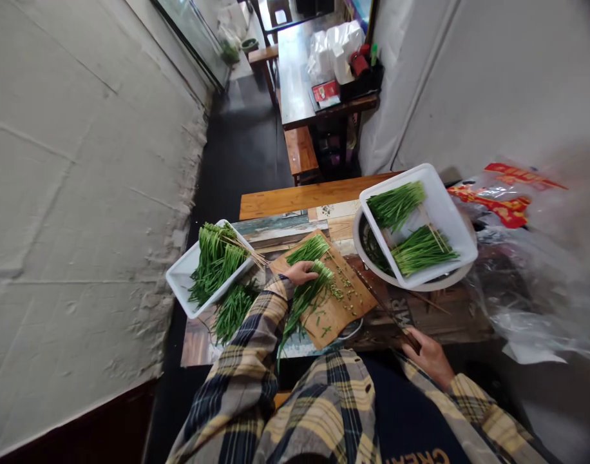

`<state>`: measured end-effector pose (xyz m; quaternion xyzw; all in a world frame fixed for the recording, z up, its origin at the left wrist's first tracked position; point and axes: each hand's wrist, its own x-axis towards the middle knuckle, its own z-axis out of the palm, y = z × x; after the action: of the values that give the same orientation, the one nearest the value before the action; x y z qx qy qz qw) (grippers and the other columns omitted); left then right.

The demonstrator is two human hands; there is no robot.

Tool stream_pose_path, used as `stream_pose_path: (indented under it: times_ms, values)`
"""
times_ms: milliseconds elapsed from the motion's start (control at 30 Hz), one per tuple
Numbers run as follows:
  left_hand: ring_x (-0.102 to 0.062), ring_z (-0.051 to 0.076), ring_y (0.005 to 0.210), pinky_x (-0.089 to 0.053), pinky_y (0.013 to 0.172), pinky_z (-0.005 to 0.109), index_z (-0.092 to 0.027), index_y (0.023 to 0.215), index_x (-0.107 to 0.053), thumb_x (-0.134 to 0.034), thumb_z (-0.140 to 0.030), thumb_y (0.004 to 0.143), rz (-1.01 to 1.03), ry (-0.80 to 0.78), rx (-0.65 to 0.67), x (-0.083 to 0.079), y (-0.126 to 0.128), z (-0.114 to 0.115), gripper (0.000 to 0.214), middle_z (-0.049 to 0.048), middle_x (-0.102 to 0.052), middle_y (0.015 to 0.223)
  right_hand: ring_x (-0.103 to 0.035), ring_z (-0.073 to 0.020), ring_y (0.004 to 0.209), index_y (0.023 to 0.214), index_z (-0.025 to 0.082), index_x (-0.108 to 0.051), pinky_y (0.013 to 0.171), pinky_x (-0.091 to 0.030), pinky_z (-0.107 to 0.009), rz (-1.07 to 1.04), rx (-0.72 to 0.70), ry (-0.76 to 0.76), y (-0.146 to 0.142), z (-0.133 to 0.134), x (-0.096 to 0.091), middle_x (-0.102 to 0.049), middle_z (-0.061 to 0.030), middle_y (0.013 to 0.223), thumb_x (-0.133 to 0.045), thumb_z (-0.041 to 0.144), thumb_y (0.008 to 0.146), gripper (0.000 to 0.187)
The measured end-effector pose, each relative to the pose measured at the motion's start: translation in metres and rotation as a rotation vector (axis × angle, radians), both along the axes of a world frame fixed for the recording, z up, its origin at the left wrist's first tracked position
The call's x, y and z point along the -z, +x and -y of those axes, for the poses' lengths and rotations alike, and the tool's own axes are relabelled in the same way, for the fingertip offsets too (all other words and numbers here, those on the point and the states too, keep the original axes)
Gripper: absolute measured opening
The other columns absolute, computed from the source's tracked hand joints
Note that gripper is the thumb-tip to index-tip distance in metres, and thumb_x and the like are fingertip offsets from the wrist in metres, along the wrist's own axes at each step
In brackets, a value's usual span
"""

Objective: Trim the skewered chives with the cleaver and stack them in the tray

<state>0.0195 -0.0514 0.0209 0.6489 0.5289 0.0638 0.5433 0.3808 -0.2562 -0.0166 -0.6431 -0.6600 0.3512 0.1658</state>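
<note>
My left hand [301, 273] is closed on a bunch of garlic chives [319, 277] lying on a wooden cutting board [360, 298]. Its pale cut ends point to the upper right, while the long green leaves trail off the board's near left edge. Just beyond, a second trimmed bunch [309, 249] rests on the board. Small chopped bits are scattered to the right of my left hand. My right hand [429, 356] grips the handle of a knife [396, 319]; the blade slants up and left beside the board's right edge, apart from the chives.
A white tray of chives with thin skewers [194, 256] stands at left, with loose chives [234, 312] beside it. Another white tray [452, 225] with chive bundles sits on a round basin [361, 241]. Plastic bags [531, 277] lie at right. A bench [319, 189] runs behind the table.
</note>
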Motion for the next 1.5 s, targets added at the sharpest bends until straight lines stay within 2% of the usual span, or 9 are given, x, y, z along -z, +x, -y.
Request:
stream_pose_path:
  times_ms: [300,467,633,767,867,1000,1133,1267,1500]
  values:
    - [-0.054,0.013,0.065,-0.046,0.068,0.026,-0.013,0.073,-0.063,-0.063,-0.025,0.067,-0.134,0.103,0.013,0.05,0.051,-0.022,0.013,-0.0028,-0.058,0.064,-0.066,-0.0184,0.07,0.09,0.019,-0.061,0.064,-0.049,-0.026,0.02,0.089,-0.066,0.008,0.013,-0.007,-0.069,-0.0058,0.077,-0.046,0.043,0.083,0.029]
    - [-0.057,0.02,0.091,-0.045,0.086,0.035,-0.018,0.103,-0.061,-0.061,-0.021,0.068,-0.24,0.25,-0.129,0.068,0.053,-0.015,0.035,0.0057,-0.062,0.094,-0.066,-0.0188,0.072,0.09,0.02,-0.06,0.067,-0.049,-0.027,0.009,0.092,-0.074,0.007,0.013,-0.005,-0.069,-0.0059,0.077,-0.046,0.043,0.083,0.028]
    - [-0.06,0.02,0.091,-0.047,0.086,0.037,-0.017,0.111,-0.058,-0.052,-0.022,0.077,-0.194,0.396,-0.491,0.07,0.016,0.019,0.035,0.0087,-0.064,0.097,-0.066,-0.0188,0.073,0.092,0.02,-0.06,0.068,-0.049,-0.027,-0.009,0.032,-0.057,0.003,0.005,-0.004,-0.07,-0.0062,0.081,-0.046,0.041,0.083,0.027]
    - [-0.061,0.019,0.088,-0.048,0.083,0.036,-0.016,0.109,-0.058,-0.048,-0.029,0.081,-0.243,0.379,-0.756,0.067,-0.031,0.069,0.033,0.0087,-0.065,0.095,-0.067,-0.0202,0.077,0.096,0.019,-0.06,0.069,-0.05,-0.028,0.018,-0.036,-0.05,-0.003,-0.004,-0.005,-0.071,-0.0073,0.084,-0.044,0.041,0.084,0.03]
    - [-0.06,0.021,0.09,-0.047,0.086,0.038,-0.016,0.105,-0.06,-0.046,-0.031,0.081,-0.346,0.396,-0.842,0.065,-0.054,0.111,0.031,0.0092,-0.065,0.096,-0.067,-0.0208,0.078,0.096,0.019,-0.061,0.069,-0.05,-0.028,0.038,-0.107,-0.041,-0.008,-0.009,-0.006,-0.071,-0.0082,0.086,-0.043,0.041,0.085,0.03]
    - [-0.056,0.024,0.103,-0.044,0.092,0.042,-0.018,0.114,-0.055,-0.048,-0.032,0.082,-0.479,0.455,-0.737,0.064,-0.055,0.152,0.035,0.0112,-0.062,0.106,-0.067,-0.0205,0.08,0.098,0.019,-0.061,0.07,-0.05,-0.028,0.005,-0.182,-0.032,-0.019,-0.015,-0.006,-0.071,-0.0086,0.089,-0.043,0.04,0.084,0.03]
    - [-0.04,0.029,0.126,-0.033,0.104,0.045,-0.017,0.134,-0.037,-0.06,-0.043,0.075,-0.549,0.518,-0.539,0.061,-0.033,0.167,0.068,0.0161,-0.046,0.133,-0.067,-0.0207,0.079,0.1,0.019,-0.059,0.07,-0.05,-0.028,-0.034,-0.252,-0.053,-0.037,-0.019,-0.008,-0.071,-0.008,0.088,-0.044,0.044,0.083,0.033]
    - [-0.023,0.034,0.136,-0.022,0.11,0.049,-0.012,0.141,-0.023,-0.065,-0.054,0.067,-0.585,0.521,-0.388,0.063,-0.011,0.162,0.096,0.02,-0.028,0.146,-0.066,-0.0194,0.074,0.096,0.02,-0.06,0.067,-0.049,-0.026,-0.032,-0.252,-0.049,-0.062,-0.018,-0.015,-0.07,-0.0065,0.082,-0.042,0.046,0.084,0.034]
    - [-0.014,0.035,0.139,-0.015,0.11,0.053,-0.01,0.143,-0.017,-0.068,-0.053,0.062,-0.589,0.453,-0.257,0.082,-0.004,0.138,0.105,0.0216,-0.019,0.15,-0.063,-0.0178,0.067,0.091,0.02,-0.059,0.063,-0.048,-0.025,-0.032,-0.21,-0.081,-0.102,-0.014,-0.025,-0.067,-0.004,0.072,-0.038,0.049,0.086,0.037]
